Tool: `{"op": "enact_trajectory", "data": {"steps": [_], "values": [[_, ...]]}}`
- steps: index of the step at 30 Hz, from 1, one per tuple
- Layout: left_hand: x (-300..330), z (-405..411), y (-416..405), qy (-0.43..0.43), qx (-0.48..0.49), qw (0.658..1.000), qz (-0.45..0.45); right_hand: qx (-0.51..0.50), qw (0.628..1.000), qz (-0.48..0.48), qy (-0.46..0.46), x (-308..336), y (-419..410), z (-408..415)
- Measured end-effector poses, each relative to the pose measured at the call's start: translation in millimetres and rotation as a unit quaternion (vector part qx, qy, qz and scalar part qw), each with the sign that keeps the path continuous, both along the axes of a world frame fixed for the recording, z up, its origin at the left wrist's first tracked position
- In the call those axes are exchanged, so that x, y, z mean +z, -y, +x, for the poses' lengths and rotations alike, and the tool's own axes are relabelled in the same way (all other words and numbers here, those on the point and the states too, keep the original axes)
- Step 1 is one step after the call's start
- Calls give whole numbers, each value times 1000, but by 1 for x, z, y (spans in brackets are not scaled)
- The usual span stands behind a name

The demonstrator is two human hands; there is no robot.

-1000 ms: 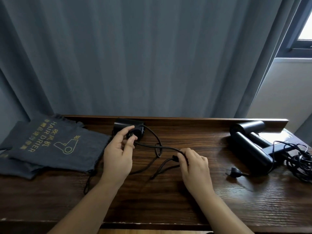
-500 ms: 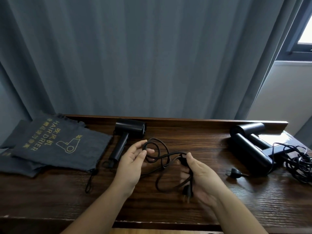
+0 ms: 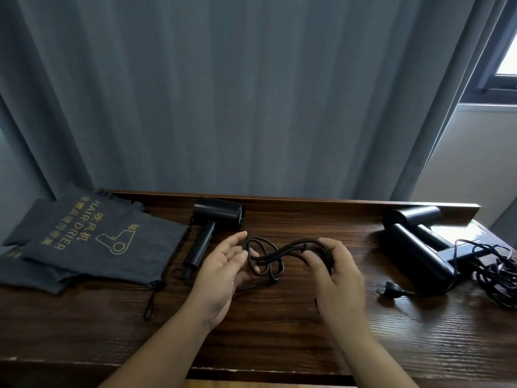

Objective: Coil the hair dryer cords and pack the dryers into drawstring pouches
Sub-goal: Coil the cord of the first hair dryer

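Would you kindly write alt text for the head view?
Two hands, left hand and right hand, hold a looped black cord over a wooden table. Its hair dryer lies behind, grey pouches at left, two more dryers at right.

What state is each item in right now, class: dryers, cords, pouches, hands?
Middle dryer: lying on table.
Its cord: partly looped, held.
Left hand: holds loops.
Right hand: grips cord.
Right dryers: lying, cords tangled.
Pouches: flat, unfilled.
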State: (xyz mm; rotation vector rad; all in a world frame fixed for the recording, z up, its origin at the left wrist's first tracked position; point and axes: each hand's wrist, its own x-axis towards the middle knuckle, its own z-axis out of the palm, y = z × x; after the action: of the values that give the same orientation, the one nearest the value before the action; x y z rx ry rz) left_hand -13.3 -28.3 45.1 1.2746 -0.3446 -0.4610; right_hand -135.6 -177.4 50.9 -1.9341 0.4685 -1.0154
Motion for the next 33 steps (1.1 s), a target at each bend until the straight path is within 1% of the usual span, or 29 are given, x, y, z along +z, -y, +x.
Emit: {"op": "enact_trajectory", "data": {"steps": [1, 3, 5, 9, 12, 14, 16, 17, 20, 23, 25, 28, 31, 33], "values": [[1, 1, -1, -14, -2, 1000, -10, -16, 998, -64, 2, -1, 0, 0], [2, 4, -3, -45, -5, 999, -26, -16, 989, -146, 4, -3, 0, 1], [2, 6, -5, -70, -12, 997, -33, 3, 982, -189, -7, -7, 0, 2], [2, 4, -5, -112, -37, 992, -51, 61, 967, -244, -33, -10, 4, 2], [3, 5, -6, -96, -25, 994, -51, 88, 946, -302, -82, -8, 11, 0], [2, 6, -7, -49, -10, 999, -18, 102, 943, -295, -113, -5, 16, -2], [1, 7, -7, 28, -9, 998, 49, 116, 948, -268, -129, 1, 18, -4], [0, 6, -7, 62, -17, 995, 79, 126, 954, -239, -134, 5, 17, -4], [-1, 5, -9, 132, -40, 982, 129, 144, 973, -110, -144, 15, 13, -6], [1, 6, -11, 212, -62, 956, 193, 137, 974, 2, -180, 25, 10, -6], [3, 6, -13, 219, -75, 950, 211, 129, 966, 60, -216, 30, 9, -6], [5, 3, -13, 242, -102, 939, 224, 123, 956, 83, -255, 31, 9, -3], [6, 2, -13, 253, -110, 934, 229, 137, 951, 132, -242, 27, 5, -1], [5, 2, -12, 252, -111, 935, 224, 159, 942, 199, -216, 24, 3, 0]]}}
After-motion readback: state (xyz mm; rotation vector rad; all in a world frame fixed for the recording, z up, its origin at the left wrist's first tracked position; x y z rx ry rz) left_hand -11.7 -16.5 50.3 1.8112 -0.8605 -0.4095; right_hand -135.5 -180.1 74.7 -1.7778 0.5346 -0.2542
